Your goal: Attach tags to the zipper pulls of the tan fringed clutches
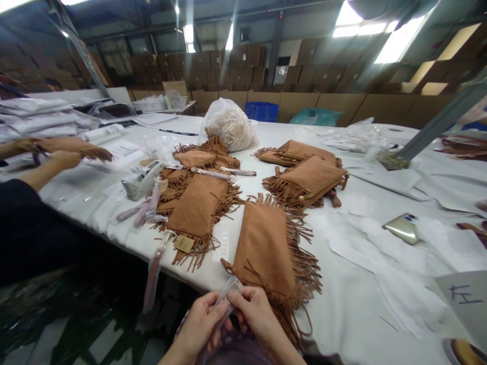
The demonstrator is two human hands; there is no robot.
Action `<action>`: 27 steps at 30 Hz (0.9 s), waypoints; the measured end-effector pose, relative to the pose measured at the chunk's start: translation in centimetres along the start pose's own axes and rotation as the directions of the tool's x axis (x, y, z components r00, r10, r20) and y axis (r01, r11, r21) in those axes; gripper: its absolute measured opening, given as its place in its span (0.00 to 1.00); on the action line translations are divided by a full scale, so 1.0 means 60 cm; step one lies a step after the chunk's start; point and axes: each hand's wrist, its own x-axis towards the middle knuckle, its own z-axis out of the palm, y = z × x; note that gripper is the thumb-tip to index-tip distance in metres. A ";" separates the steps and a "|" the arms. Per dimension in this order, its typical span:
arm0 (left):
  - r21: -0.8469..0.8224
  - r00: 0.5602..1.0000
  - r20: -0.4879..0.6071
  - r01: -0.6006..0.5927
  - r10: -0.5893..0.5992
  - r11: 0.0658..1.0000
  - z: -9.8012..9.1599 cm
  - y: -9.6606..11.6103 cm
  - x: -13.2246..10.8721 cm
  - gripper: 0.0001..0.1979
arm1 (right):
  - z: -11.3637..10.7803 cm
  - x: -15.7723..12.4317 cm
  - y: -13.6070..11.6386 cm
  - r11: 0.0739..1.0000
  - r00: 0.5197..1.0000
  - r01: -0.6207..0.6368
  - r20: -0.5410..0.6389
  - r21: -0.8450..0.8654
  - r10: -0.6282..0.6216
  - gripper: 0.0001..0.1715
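Note:
Close to my body, at the table's front edge, my left hand and my right hand pinch a strap in clear plastic wrap. A metal ring seems to show through the plastic at its top end; the lower part is hidden by my fingers. Just beyond my hands a brown fringed bag lies flat, its fringe spread to the right. Left of it another fringed bag rests on more bags, with a paper tag on it. From that pile a wrapped strap hangs over the edge.
More fringed bags are stacked at the right. A tape dispenser stands left of the pile, near a co-worker's hand holding a bag. Behind sits a filled plastic sack. A phone and a metal post are at right.

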 end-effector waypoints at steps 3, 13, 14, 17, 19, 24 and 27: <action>-0.022 0.985 -0.162 -0.060 0.055 0.998 0.001 -0.013 0.003 0.26 | 0.004 0.010 0.005 1.000 1.000 -0.027 -0.003 -0.004 0.027 0.27; 0.379 0.847 -0.243 -0.366 0.473 0.850 0.007 -0.021 -0.008 0.10 | 0.013 0.008 -0.004 0.970 0.995 -0.102 0.010 0.223 0.102 0.23; 0.421 0.850 -0.168 -0.395 0.498 0.816 0.004 -0.021 -0.009 0.10 | 0.013 0.007 -0.005 0.969 0.995 -0.098 0.013 0.228 0.098 0.22; 0.514 0.855 -0.006 -0.442 0.518 0.736 0.001 -0.019 -0.010 0.13 | 0.013 0.007 -0.010 0.986 0.998 -0.070 0.008 0.150 0.069 0.22; 0.535 0.838 0.018 -0.469 0.546 0.703 0.006 -0.019 -0.011 0.14 | 0.013 0.010 -0.014 0.999 0.999 -0.033 -0.014 0.024 0.033 0.23; 0.465 0.869 -0.115 -0.382 0.482 0.799 0.014 -0.018 -0.013 0.13 | 0.010 0.019 -0.020 0.990 0.999 0.041 -0.029 -0.132 -0.045 0.25; 0.277 0.966 -0.159 -0.152 0.201 0.949 0.010 -0.012 -0.007 0.21 | 0.006 0.023 -0.016 0.985 0.997 0.058 -0.049 -0.161 -0.067 0.25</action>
